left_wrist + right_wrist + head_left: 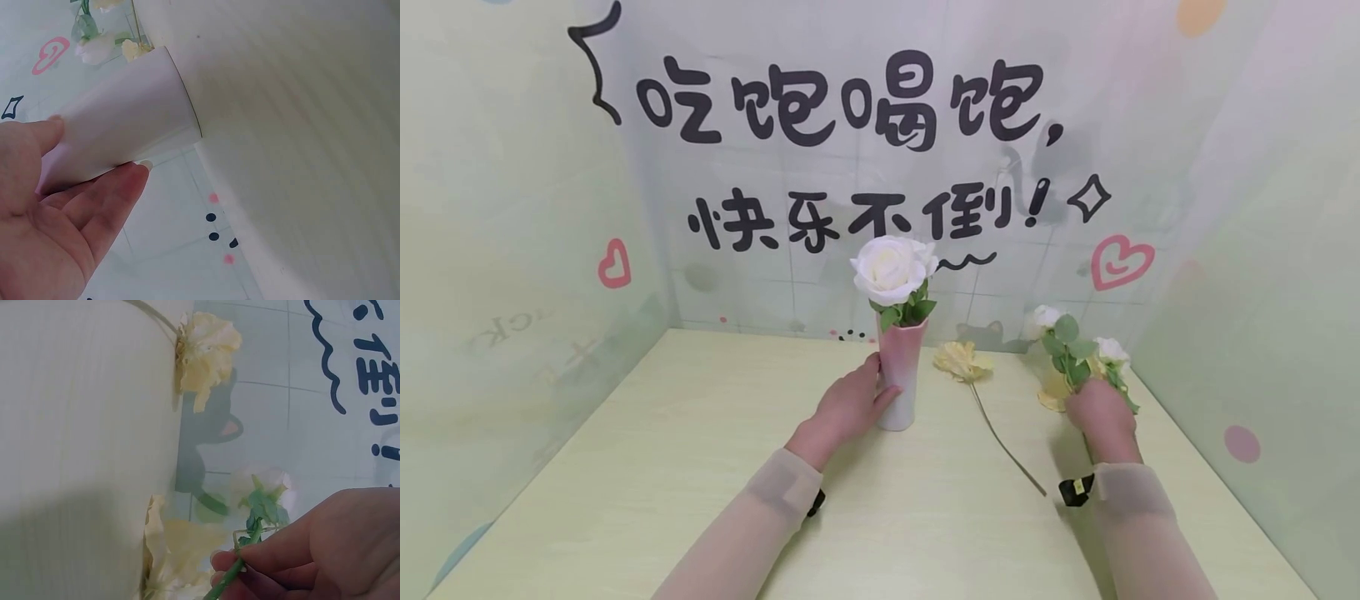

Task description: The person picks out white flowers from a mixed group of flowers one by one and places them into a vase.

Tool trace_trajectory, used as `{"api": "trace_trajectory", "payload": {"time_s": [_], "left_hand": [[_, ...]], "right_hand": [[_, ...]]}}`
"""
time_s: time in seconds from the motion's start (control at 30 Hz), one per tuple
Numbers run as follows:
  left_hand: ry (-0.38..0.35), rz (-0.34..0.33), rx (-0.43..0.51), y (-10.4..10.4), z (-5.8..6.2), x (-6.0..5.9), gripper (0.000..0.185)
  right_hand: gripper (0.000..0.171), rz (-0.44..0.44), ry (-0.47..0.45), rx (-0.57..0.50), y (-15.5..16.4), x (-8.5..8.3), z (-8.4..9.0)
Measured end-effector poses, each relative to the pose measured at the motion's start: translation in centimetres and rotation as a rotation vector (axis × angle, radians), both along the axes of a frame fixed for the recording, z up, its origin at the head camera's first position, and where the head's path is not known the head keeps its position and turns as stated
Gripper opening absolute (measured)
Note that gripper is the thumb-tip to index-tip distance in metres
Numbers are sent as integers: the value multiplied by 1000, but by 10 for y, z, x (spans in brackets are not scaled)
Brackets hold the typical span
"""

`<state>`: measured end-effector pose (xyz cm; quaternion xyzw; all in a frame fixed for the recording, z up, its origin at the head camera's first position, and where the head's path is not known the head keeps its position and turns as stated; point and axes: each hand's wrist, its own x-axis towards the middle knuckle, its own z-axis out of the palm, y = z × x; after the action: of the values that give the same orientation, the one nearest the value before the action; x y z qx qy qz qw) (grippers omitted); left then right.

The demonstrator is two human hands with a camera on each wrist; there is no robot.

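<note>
A pink and white vase (pixel 901 375) stands upright on the pale table (pixel 715 467) with a white rose (pixel 891 268) in it. My left hand (pixel 848 406) holds the vase's side, thumb and fingers around it; the left wrist view shows the vase (pixel 125 125) between them. My right hand (pixel 1101 417) at the right grips the green stem of a spray of small white flowers (pixel 1075 342); in the right wrist view its fingers (pixel 262 562) pinch that stem (pixel 228 578) below a white bud (pixel 265 487).
A yellow flower (pixel 962 360) with a long thin stem lies on the table between the hands. Another yellow bloom (pixel 169 550) lies under the right hand. Printed walls close in the table at the back and both sides.
</note>
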<state>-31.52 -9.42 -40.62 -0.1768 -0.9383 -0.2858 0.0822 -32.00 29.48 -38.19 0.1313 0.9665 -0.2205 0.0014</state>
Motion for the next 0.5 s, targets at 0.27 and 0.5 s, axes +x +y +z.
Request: {"api": "trace_trajectory", "payload": {"time_s": [0.27,0.5], "left_hand": [[-11,8,-1,0,1,0,64],[-20,14,-3,1,1,0,64]], "right_hand": [[29,43,62,28,-15,2,14],[45,91,125,23,-28,7,20]]}}
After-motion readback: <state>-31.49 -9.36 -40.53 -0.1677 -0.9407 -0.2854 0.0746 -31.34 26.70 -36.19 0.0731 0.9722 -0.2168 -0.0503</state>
